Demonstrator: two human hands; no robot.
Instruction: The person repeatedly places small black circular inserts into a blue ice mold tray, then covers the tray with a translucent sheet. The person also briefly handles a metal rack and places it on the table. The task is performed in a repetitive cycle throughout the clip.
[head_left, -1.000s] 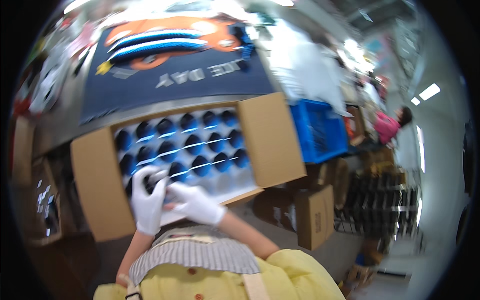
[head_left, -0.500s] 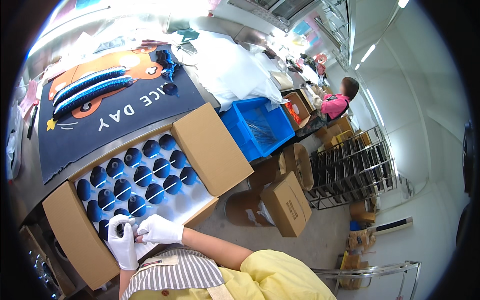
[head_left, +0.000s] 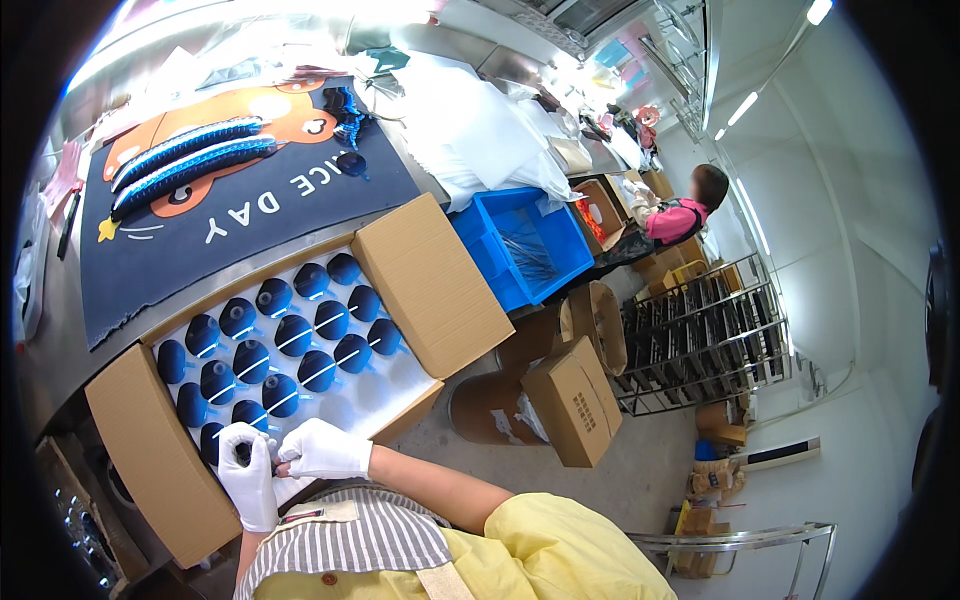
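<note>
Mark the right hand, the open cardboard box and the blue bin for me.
Right hand [head_left: 324, 450]: head view, back of the white glove.
Open cardboard box [head_left: 432, 283]: head view, its right flap.
Blue bin [head_left: 488, 256]: head view, its left wall.

Strip lights [head_left: 742, 108] shone beside a white wall [head_left: 885, 260], a metal rack [head_left: 705, 337] stood on the grey floor [head_left: 645, 480], and a shiny curved rail [head_left: 740, 540] ran at the lower right.

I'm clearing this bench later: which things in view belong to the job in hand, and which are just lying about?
Seemingly part of the job:
dark round discs
open cardboard box holding them
gloved left hand and right hand, at its near edge

Seemingly lying about:
blue bin
white sheeting
black pen
</note>
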